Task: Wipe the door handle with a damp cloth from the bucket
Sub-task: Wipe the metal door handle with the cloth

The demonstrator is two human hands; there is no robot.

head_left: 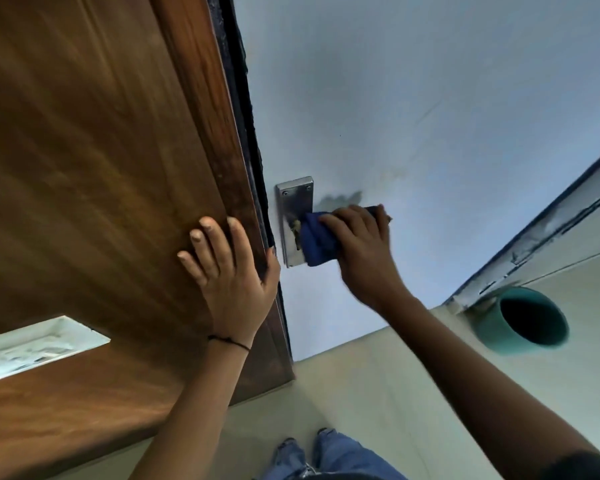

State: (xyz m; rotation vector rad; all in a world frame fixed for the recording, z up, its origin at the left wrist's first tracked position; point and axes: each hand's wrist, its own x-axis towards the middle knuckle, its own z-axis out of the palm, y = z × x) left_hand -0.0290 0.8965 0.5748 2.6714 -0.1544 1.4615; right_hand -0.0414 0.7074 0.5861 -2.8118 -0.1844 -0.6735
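Note:
A pale blue door point(413, 109) carries a steel handle plate point(293, 202) near its left edge. My right hand point(361, 240) is shut on a blue cloth point(314, 244) and presses it over the handle, which the cloth and hand mostly hide. A damp smear point(340, 199) shows on the door just above the hand. My left hand point(227, 271) lies flat with fingers spread on the brown wooden frame point(101, 168), its thumb hooked over the frame's edge. It holds nothing. A teal bucket point(520, 322) stands on the floor at the right.
The wooden frame fills the left side, with a pale opening point(39, 344) at lower left. Beige floor tiles point(378, 393) lie below. My jeans and feet point(312, 455) are at the bottom centre. A metal door track point(551, 223) runs along the floor past the bucket.

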